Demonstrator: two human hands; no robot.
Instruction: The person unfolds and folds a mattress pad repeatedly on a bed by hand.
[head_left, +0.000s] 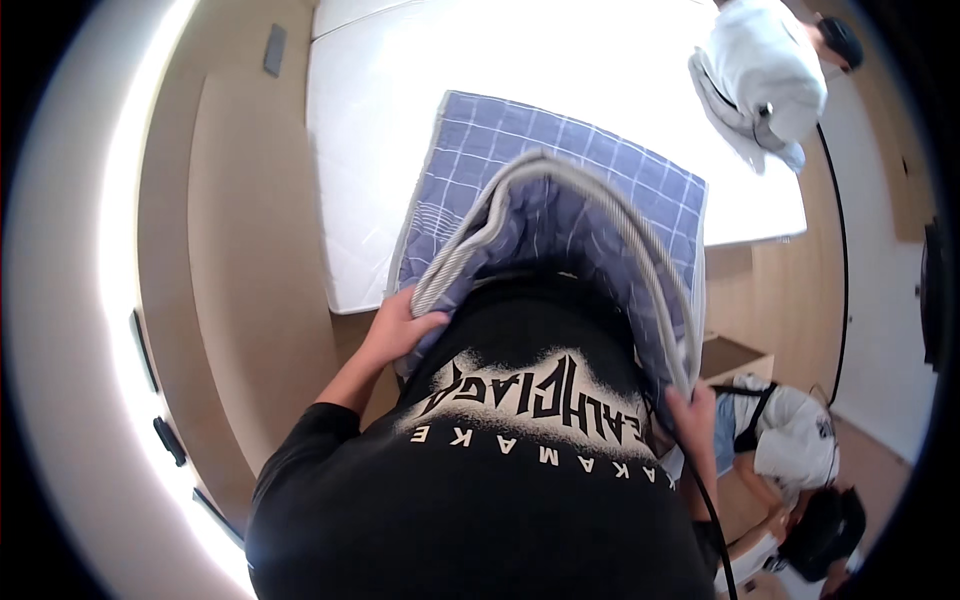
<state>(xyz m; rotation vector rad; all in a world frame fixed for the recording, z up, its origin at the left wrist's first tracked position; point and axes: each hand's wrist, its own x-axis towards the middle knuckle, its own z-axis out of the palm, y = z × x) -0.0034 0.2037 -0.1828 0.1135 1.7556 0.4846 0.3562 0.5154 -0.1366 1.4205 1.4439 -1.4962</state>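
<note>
A blue quilted pad (570, 142) with a white check pattern and pale striped binding lies folded over the near part of a white mattress (367, 172). Its near layers hang or bunch up against my body. My left hand (401, 326) grips the bound edge on the left, thumb on top. On the right, my right hand (691, 416) holds the same bound edge lower down, close to my hip. Between the hands the binding rises in an arch, its layers slightly apart. Part of the pad is hidden behind my black shirt (510, 495).
One person in white (769, 75) leans at the mattress's far right corner, beside grey cloth. Another person (795, 435) bends down at my lower right, near an open wooden compartment (731, 358). Wooden panelling (232, 247) runs along the left. A black cable (709, 502) passes my right arm.
</note>
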